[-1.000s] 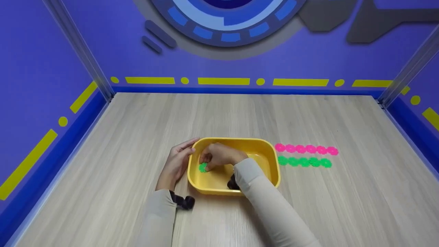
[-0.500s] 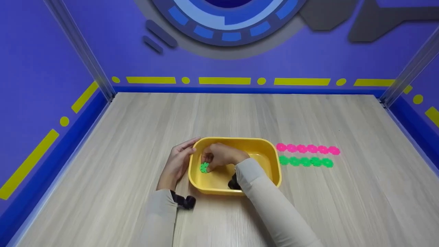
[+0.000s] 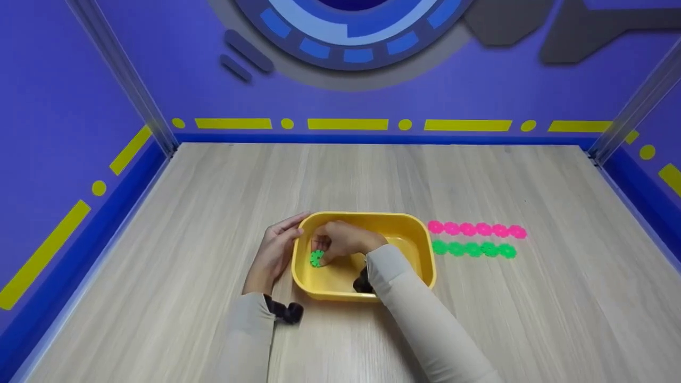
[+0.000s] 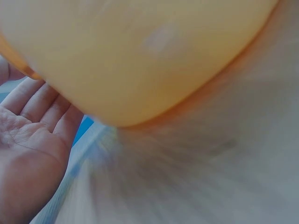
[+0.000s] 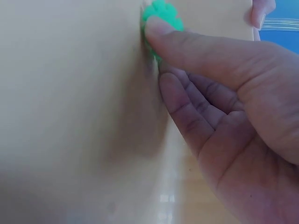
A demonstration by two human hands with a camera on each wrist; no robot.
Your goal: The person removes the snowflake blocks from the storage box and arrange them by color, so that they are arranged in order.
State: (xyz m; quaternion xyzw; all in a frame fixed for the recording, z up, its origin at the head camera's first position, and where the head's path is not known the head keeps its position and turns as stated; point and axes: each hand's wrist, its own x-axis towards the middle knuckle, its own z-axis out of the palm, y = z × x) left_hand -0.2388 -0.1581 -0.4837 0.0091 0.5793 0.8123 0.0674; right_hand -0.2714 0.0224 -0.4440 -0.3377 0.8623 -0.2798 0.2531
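Observation:
In the head view my right hand point(image 3: 346, 239) reaches down inside a yellow plastic bin point(image 3: 364, 296). Between its thumb and fingers it pinches a green snowflake disc point(image 3: 317, 258), a small notched toy piece, near the bin's left wall. The right wrist view shows the thumb pressed on the face of this green disc point(image 5: 163, 11), while the other fingers curl behind. My left hand point(image 3: 274, 250) holds the bin's left end, thumb at the rim and fingers along the outside. From the left wrist, the palm point(image 4: 32, 144) faces the bin's outer wall point(image 4: 154, 60).
Right of the bin, a row of pink snowflake discs point(image 3: 483, 229) lies on the wood-grain table point(image 3: 239, 181). A row of green discs point(image 3: 473, 249) runs parallel in front of it, close to the bin's right wall. Blue panels point(image 3: 340, 101) enclose the table's back and sides.
Both hands and the bin stay almost still. The green disc in my right hand has turned slightly, so its notches and centre hole show more clearly.

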